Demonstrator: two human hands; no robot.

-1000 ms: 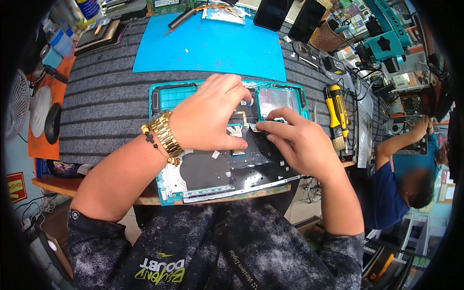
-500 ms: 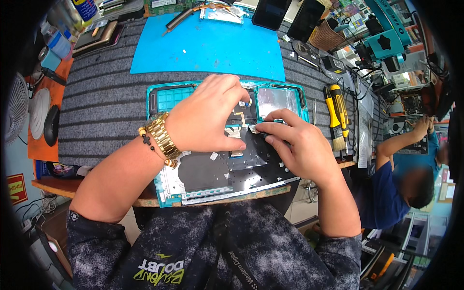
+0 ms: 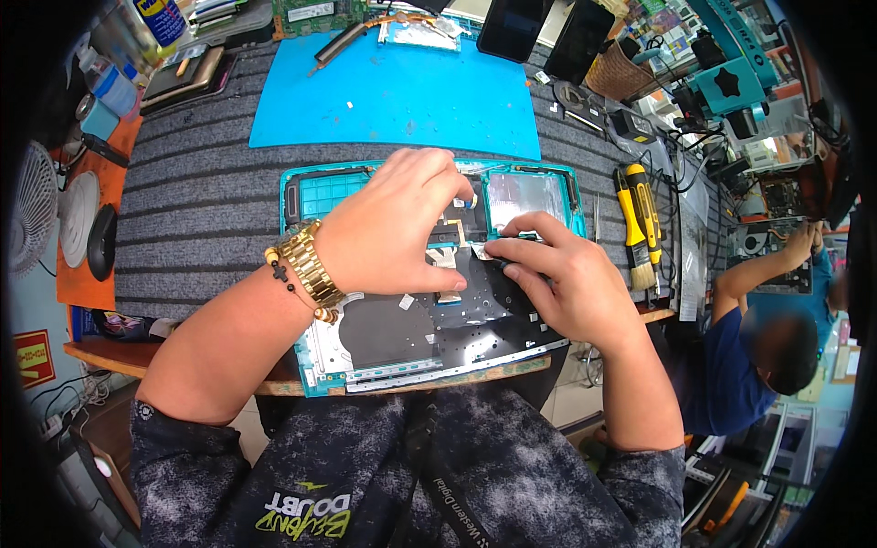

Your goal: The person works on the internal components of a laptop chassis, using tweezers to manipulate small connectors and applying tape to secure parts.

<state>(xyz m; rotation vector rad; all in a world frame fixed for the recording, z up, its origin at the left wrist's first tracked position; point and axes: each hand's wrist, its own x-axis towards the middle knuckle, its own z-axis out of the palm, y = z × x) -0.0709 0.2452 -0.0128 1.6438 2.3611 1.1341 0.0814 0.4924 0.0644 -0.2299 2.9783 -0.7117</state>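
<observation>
A laptop top case (image 3: 384, 385) with a teal frame lies with its inner side up at the table's front edge. My left hand (image 3: 384, 228) rests on its middle, fingers and thumb spread apart. Its thumb touches the panel beside a flat ribbon cable (image 3: 445, 259), and its index finger reaches near another small cable with a blue end. My right hand (image 3: 571, 279) pinches the upper edge of a black plastic film (image 3: 480, 315), where a pale silvery corner shows between the fingertips. The palm of my left hand hides part of the case.
Beyond the case lies a blue work mat (image 3: 393, 91) with a soldering iron (image 3: 340, 46) at its far edge. To the right are a yellow brush (image 3: 637, 228) and a yellow-black cutter (image 3: 646, 205). A co-worker (image 3: 731, 365) sits at far right; a fan (image 3: 35, 205) stands left.
The whole view has shifted slightly, with the case a little lower in it. Both hands keep nearly the same places and grips.
</observation>
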